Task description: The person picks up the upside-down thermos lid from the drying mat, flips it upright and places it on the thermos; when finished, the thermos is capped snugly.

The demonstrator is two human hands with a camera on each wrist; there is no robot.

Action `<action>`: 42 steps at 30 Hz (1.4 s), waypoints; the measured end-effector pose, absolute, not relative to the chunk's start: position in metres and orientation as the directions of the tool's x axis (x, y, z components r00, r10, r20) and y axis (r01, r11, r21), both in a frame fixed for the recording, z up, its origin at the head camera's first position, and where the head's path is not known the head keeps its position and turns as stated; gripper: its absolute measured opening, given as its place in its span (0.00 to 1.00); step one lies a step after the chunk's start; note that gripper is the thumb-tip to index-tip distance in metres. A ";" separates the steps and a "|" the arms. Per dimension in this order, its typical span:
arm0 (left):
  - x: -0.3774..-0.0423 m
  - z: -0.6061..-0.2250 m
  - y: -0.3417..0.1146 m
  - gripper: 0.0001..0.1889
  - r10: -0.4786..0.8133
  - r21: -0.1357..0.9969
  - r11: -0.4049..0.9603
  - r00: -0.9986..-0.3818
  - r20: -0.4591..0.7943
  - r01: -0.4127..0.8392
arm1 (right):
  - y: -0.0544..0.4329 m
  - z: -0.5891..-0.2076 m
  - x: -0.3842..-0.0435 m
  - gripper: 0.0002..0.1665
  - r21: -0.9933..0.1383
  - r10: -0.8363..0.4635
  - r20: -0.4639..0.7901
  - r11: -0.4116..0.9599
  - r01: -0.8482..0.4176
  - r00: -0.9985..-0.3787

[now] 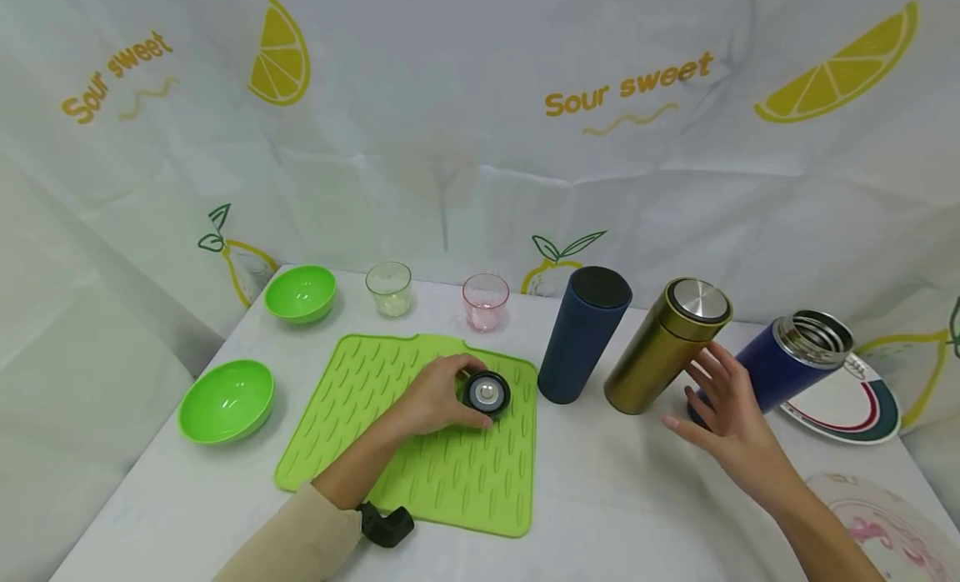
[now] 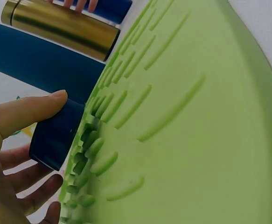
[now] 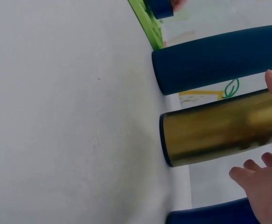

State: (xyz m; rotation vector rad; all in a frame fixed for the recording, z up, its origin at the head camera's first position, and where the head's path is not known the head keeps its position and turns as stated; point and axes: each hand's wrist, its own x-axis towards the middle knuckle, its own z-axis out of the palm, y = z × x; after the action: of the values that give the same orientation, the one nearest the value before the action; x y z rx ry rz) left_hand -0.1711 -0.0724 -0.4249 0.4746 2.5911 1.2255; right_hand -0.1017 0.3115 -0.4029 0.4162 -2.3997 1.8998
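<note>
In the head view my left hand [image 1: 438, 398] has its thumb and fingers around a dark blue bottle lid [image 1: 487, 393], inner side up, at the right part of the green draining mat [image 1: 420, 490]. In the left wrist view the thumb lies against the lid [image 2: 56, 133], and other fingers reach behind it. My right hand [image 1: 731, 411] has its fingers spread beside the gold thermos [image 1: 656, 361], which stands upright with its lid on. Whether the fingertips touch it, I cannot tell. To the right of that thermos stands a blue thermos [image 1: 780, 365] without a lid, its steel mouth showing.
A dark blue thermos [image 1: 581, 340] stands beside the mat. Behind the mat are a greenish glass [image 1: 390, 294] and a pink glass [image 1: 486, 307]. Green bowls [image 1: 300, 294] sit at left, plates [image 1: 877, 407] at right. A black device [image 1: 387, 528] is by the left sleeve.
</note>
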 end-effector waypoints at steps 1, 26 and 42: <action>-0.171 -0.423 -0.072 0.37 0.381 0.783 0.593 -0.922 -0.067 0.188 | 0.312 -0.402 -0.099 0.65 -0.945 -0.177 0.221 0.206 -0.256 -0.959; -0.136 -0.353 -0.026 0.37 0.523 0.761 0.382 -0.801 0.290 0.525 | 0.259 -0.381 -0.078 0.38 -0.859 -0.213 0.364 0.299 -0.415 -0.907; -0.138 -0.353 -0.001 0.35 0.583 0.729 0.337 -0.740 0.336 0.596 | 0.240 -0.384 -0.095 0.24 -0.893 -0.348 0.385 0.092 -0.440 -0.855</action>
State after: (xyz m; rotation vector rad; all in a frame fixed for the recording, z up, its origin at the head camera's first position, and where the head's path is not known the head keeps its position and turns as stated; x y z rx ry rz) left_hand -0.1380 -0.0015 -0.3535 1.1380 2.5809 1.4163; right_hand -0.0947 0.2402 -0.3844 0.8183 -2.2656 1.8987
